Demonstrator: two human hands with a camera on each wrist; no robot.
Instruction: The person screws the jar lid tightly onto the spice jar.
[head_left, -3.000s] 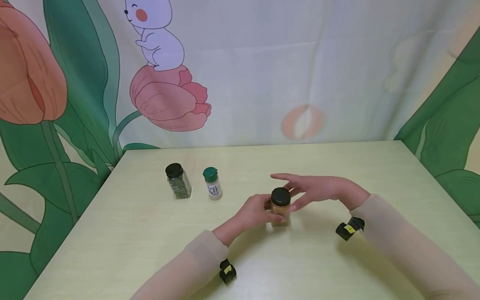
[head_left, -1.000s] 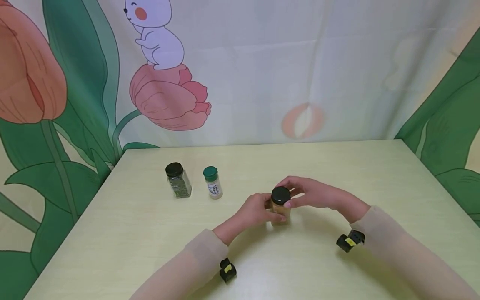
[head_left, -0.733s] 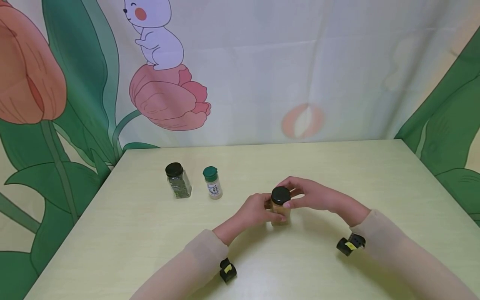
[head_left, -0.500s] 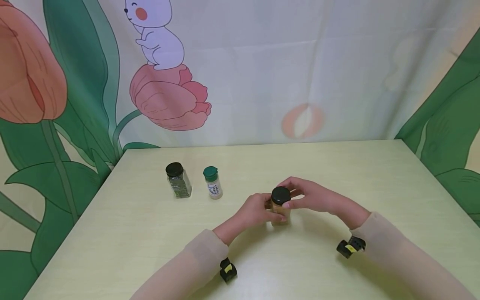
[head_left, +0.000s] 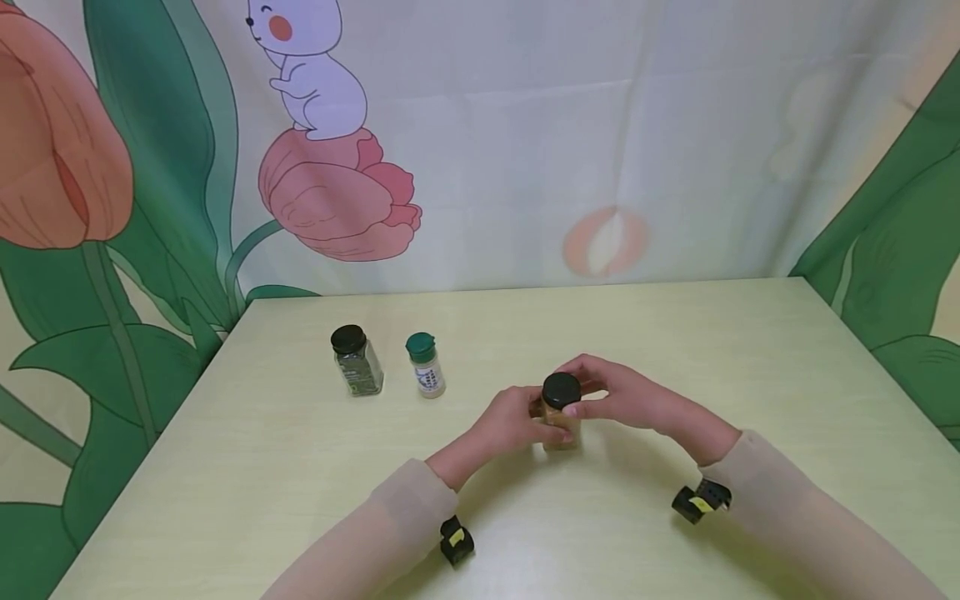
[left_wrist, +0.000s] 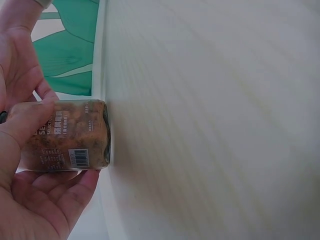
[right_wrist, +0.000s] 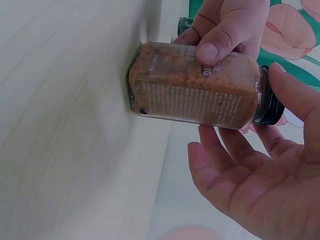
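A glass spice jar (head_left: 559,419) of orange-brown seasoning stands upright on the table, its black lid (head_left: 562,390) on. My left hand (head_left: 510,421) grips the jar's body, thumb across the near side and fingers round behind. My right hand (head_left: 626,393) pinches the lid's edge between thumb and fingers. In the right wrist view the right thumb (right_wrist: 290,90) presses against the lid, while the other fingers (right_wrist: 215,155) curve beneath the jar. White print and a barcode (left_wrist: 79,158) show on the glass in the left wrist view.
Toward the back left of the pale table (head_left: 262,433) stand a black-lidded jar of green herbs (head_left: 360,371) and a smaller green-capped shaker (head_left: 427,373). A curtain (head_left: 487,167) printed with flowers hangs behind the table's far edge.
Three seconds ago my right hand had its fingers spread beside the jar; now it pinches the lid. Since then the right wrist has lowered slightly. The left hand and jar have stayed put.
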